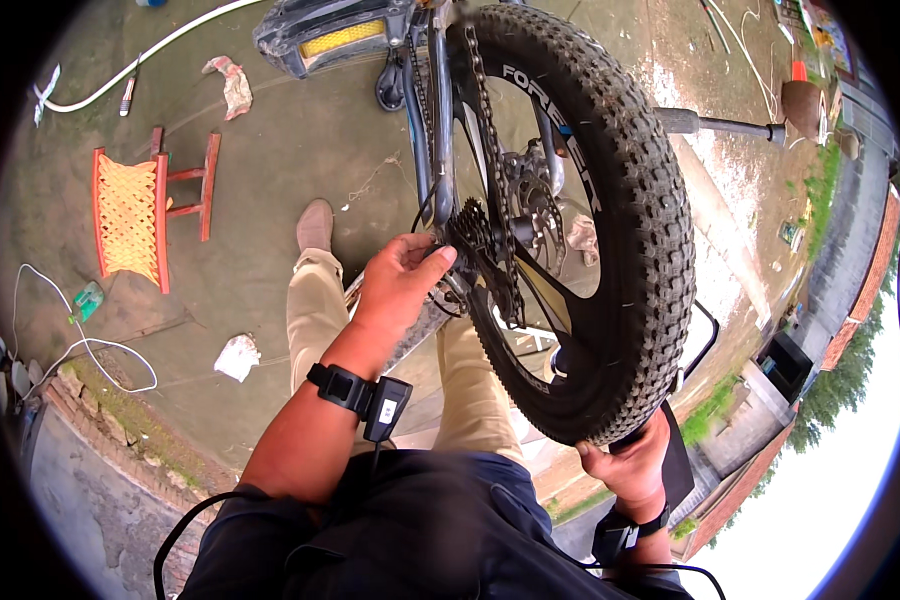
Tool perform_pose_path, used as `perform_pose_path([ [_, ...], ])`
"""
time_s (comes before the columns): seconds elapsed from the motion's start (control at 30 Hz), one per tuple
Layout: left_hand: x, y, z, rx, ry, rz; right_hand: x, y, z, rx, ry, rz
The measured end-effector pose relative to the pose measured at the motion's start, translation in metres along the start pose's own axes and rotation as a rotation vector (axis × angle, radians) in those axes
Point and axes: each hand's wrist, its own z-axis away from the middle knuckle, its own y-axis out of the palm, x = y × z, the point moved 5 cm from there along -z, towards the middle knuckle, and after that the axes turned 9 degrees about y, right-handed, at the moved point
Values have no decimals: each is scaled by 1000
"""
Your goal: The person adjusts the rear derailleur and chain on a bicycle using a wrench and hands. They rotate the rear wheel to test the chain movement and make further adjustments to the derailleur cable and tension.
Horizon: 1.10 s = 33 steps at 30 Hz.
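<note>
A bicycle wheel [660, 250] with a knobbly black tyre stands before me, beside the grey bicycle frame [440, 120]. Its chain [487, 120] runs down to the rear sprockets [477, 228]. My left hand [400, 280] is closed, thumb and fingers pinched at the frame end by the wheel's axle; what lies between the fingertips is hidden. Under the near edge of the tyre, my right hand [635, 462] is closed on it, thumb on the near side, most fingers out of sight. A black flap-like piece [678, 450] shows beside that hand.
A pedal [340, 40] with a yellow reflector juts out at the top. On the ground at left lie a small red-framed stool [130, 220] with woven yellow webbing, a white hose [160, 45], a crumpled white bag [237, 357] and a thin cable [100, 342]. A brick-edged wall runs along the right.
</note>
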Motion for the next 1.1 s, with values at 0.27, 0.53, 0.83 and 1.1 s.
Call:
perform_pose_path([
  [0.27,5,0,0,-76,28,-28,-43,7,9,39,4,-49],
  [0.53,-1,5,6,-125,58,0,-65,21,16,14,1,-104],
  [0.83,2,6,8,-161,60,-43,-85,30,17,7,8,-120],
  [1.1,-4,7,14,-199,41,-119,-107,50,18,-90,-140,-71],
])
